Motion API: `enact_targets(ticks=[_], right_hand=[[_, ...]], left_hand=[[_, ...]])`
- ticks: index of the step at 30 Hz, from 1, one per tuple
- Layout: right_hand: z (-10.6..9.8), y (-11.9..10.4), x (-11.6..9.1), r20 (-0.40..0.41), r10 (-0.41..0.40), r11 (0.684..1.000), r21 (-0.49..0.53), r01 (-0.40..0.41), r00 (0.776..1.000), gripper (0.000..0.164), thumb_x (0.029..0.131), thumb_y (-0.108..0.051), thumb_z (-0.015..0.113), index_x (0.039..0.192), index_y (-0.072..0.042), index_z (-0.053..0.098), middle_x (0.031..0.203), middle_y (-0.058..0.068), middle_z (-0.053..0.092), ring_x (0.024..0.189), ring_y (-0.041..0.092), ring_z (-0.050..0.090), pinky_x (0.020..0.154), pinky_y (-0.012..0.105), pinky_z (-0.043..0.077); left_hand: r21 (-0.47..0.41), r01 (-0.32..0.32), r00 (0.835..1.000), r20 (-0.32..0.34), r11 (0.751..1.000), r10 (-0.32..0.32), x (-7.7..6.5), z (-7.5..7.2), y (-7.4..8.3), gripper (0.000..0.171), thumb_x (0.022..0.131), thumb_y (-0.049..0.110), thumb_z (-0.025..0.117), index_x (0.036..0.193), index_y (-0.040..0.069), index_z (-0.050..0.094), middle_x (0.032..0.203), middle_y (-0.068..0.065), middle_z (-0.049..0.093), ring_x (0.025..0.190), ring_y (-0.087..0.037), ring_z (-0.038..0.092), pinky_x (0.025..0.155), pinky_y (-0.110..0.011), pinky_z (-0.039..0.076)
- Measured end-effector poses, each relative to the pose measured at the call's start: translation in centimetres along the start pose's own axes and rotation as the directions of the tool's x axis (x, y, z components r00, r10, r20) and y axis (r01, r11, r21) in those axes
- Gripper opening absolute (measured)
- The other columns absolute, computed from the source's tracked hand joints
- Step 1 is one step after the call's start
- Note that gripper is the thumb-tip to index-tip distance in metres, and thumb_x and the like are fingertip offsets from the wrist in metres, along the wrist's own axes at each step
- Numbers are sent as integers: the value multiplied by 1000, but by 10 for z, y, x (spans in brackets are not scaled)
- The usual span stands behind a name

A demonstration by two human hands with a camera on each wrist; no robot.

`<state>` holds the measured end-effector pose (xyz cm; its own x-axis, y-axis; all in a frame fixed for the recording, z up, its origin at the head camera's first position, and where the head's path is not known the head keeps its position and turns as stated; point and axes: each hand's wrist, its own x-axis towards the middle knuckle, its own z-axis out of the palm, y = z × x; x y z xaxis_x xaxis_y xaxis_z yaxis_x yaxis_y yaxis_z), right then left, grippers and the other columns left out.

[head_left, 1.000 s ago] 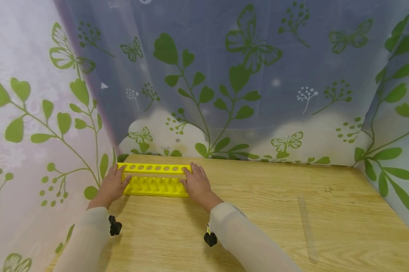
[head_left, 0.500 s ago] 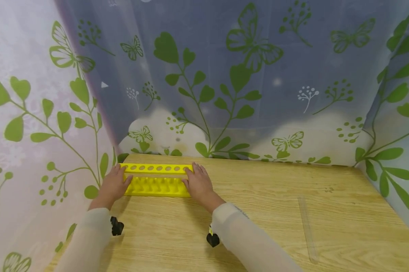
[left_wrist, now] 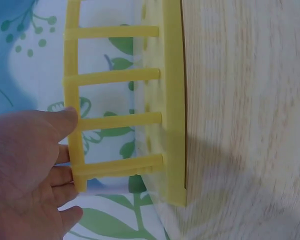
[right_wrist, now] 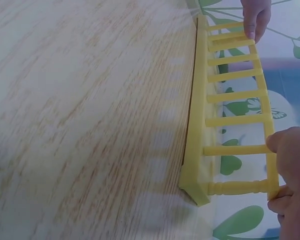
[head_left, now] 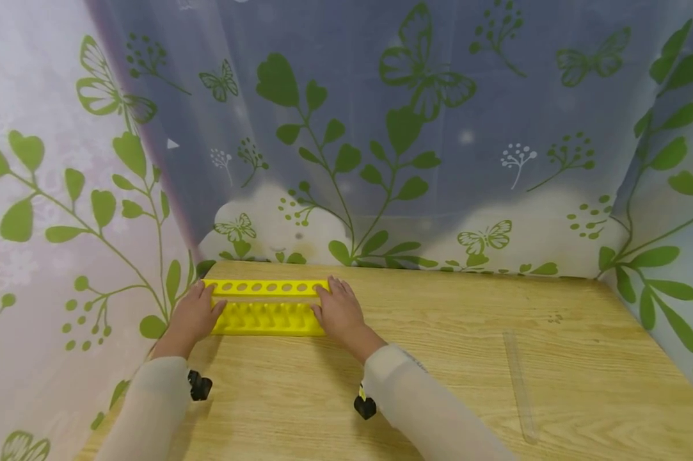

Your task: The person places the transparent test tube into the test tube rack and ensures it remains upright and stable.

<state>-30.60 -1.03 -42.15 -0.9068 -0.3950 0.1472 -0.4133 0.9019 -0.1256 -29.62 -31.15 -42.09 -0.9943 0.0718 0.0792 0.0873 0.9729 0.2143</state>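
Note:
A yellow test tube rack [head_left: 265,331], with a row of round holes along its top bar and upright pegs below, stands at the back left of the wooden table. My left hand [head_left: 193,317] grips the left end of its top bar, thumb on the near side. At the other end, my right hand [head_left: 342,315] holds the same bar between thumb and fingers. In the left wrist view, the left thumb presses the top rail of the rack [left_wrist: 176,100]. Both hands appear on the rack [right_wrist: 194,125] in the right wrist view.
A clear flat strip [head_left: 520,387] lies on the right part of the table [head_left: 438,339]. Patterned cloth [head_left: 461,160] with leaves and butterflies hangs behind the table and at both sides. Small black devices [head_left: 365,404] sit below the wrists.
Both hands and the rack have shifted slightly to the right across the table. The grip at each end looks the same.

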Motion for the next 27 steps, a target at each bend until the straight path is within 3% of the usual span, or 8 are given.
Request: enact_targets(ticks=[4, 10, 18, 27], right_hand=[[-3, 1, -3, -12, 1, 1000, 6, -1, 1000, 45, 102, -35, 51, 141, -13, 51, 151, 15, 39, 142, 27, 33, 119, 38, 20], [-5, 5, -7, -15, -7, 1000, 20, 7, 1000, 44, 101, -33, 53, 139, -12, 54, 150, 15, 41, 141, 27, 34, 119, 39, 21], [-6, 11, -17, -30, -7, 998, 63, 9, 1000, 42, 100, -33, 54, 136, -12, 57, 148, 16, 43, 140, 29, 36, 118, 40, 22], [-8, 18, -23, -33, -29, 998, 56, 31, 999, 42, 100, -33, 55, 136, -12, 57, 147, 17, 44, 139, 28, 38, 118, 41, 24]], left_hand=[[0, -5, 1000, 25, 1000, 5, -1, -4, 5, 59, 104, 25, 45, 140, -19, 30, 148, -42, 17, 135, -55, 20, 111, -62, 22], [8, 36, 995, 93, 999, -36, -4, -9, 16, 60, 104, 25, 45, 140, -21, 28, 148, -43, 14, 136, -56, 19, 111, -62, 22], [129, 13, 999, 46, 992, -19, -14, -8, 32, 57, 102, 24, 49, 136, -20, 37, 142, -42, 28, 133, -53, 29, 107, -59, 32], [99, 69, 997, 37, 993, -73, -22, -5, 42, 56, 103, 24, 48, 138, -18, 35, 146, -41, 23, 134, -52, 28, 102, -60, 39]])
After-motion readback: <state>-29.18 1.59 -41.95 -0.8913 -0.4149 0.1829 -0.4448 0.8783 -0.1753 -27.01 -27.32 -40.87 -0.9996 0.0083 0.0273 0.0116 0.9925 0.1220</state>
